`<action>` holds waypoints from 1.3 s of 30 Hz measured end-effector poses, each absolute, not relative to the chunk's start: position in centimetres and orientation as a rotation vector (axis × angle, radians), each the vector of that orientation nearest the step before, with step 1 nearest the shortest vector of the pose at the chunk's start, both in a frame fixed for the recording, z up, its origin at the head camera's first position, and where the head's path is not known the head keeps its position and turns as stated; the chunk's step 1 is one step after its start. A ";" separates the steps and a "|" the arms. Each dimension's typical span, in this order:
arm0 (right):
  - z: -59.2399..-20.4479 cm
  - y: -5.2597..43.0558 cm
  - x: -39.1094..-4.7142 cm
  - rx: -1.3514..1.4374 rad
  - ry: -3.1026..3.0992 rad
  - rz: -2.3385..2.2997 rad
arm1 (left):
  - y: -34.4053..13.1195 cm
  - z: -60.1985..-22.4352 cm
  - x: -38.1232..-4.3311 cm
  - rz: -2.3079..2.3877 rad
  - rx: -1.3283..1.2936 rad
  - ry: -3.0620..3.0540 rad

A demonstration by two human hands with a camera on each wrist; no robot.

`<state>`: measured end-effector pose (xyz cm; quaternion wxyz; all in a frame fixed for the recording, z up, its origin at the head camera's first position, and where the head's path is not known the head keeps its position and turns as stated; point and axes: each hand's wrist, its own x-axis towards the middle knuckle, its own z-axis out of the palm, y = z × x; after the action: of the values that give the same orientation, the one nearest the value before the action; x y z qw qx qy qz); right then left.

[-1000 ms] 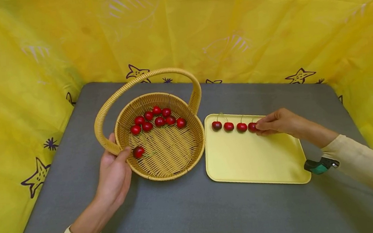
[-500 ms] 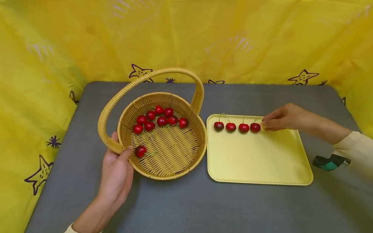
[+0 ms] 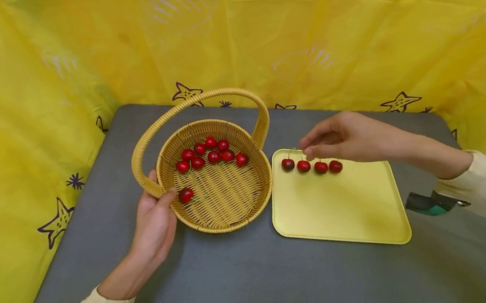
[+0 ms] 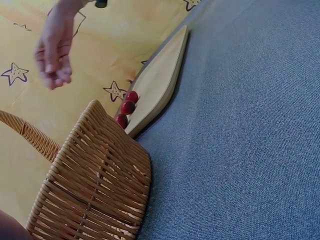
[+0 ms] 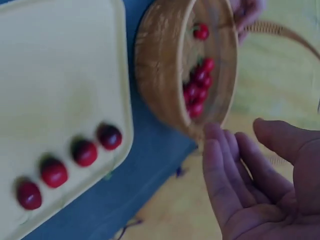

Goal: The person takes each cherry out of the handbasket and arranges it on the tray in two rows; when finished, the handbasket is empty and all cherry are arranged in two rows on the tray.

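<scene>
My left hand (image 3: 155, 225) grips the left side of a round wicker basket (image 3: 221, 226), thumb over the rim by the foot of its arched handle. Several red cherries (image 3: 214, 157) cluster toward the basket's far side, and a single cherry (image 3: 186, 195) lies near my left thumb. To the right, a pale yellow tray (image 3: 338, 210) carries several cherries (image 5: 54, 172) in a row along its far edge, stems pointing away. My right hand (image 3: 348, 135) hovers over that far edge, fingers loosely extended; the right wrist view shows nothing between them.
A grey cloth-covered table (image 3: 256, 278) lies under everything. Yellow curtains (image 3: 230, 34) with purple star drawings enclose its back and sides. The tray's left edge sits close beside the basket. The basket's handle (image 3: 201, 96) arches high over its far side.
My right hand has let go of the rightmost cherry on the tray, lifted and moved left toward the basket. The left hand keeps its hold on the basket.
</scene>
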<state>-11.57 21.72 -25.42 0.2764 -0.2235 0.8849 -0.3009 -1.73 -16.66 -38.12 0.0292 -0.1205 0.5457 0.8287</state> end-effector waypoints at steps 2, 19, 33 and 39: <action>-25.1 19.6 -11.6 -0.617 2.300 -0.826 | -16.6 -38.2 -1.7 2.553 -0.366 1.692; -28.7 4.7 -15.7 -1.310 2.311 -0.459 | -14.7 -38.3 -2.1 2.569 -0.366 1.703; -30.9 -0.4 -18.2 -2.012 2.009 0.629 | -13.1 -38.0 -2.0 2.582 -0.369 1.697; -31.8 -2.1 -17.7 -2.180 1.849 0.940 | -12.5 -38.1 -1.5 2.608 -0.351 1.696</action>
<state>-17.68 -2.09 -31.79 0.0662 -0.7229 0.6131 0.3118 -1.47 -12.55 -38.08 0.0054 -0.1120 0.5418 0.8330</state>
